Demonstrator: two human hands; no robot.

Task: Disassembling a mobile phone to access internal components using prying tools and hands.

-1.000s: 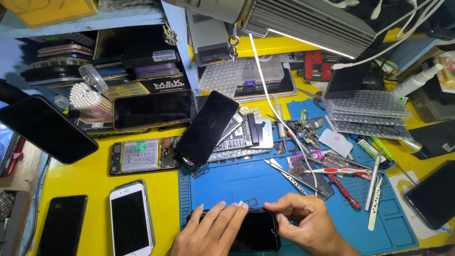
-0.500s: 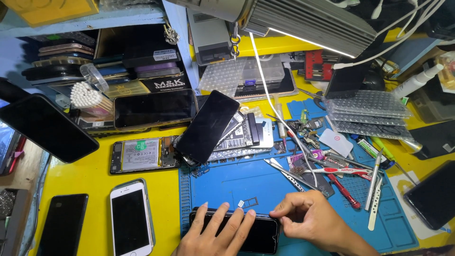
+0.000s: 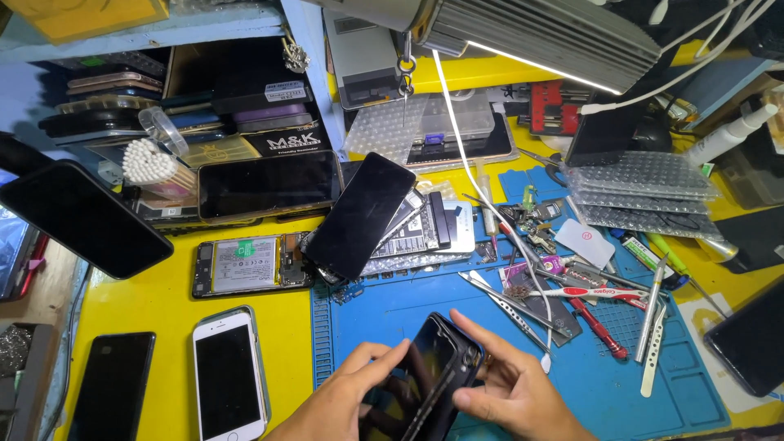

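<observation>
Over on the left a white phone (image 3: 229, 377) lies flat on the yellow table (image 3: 139, 302). The left hand (image 3: 347, 404) curls its fingers over the glossy screen of the black phone (image 3: 425, 376), thumb up near the top edge. That phone looks dark and shiny, with a blue-edged case around it. It's lifted over the blue mat (image 3: 392, 306), low in the middle of the view, tilted, long axis running from lower left to upper right. The right hand (image 3: 510, 392) pinches its right edge. Tweezers (image 3: 653, 331) lie further right.
</observation>
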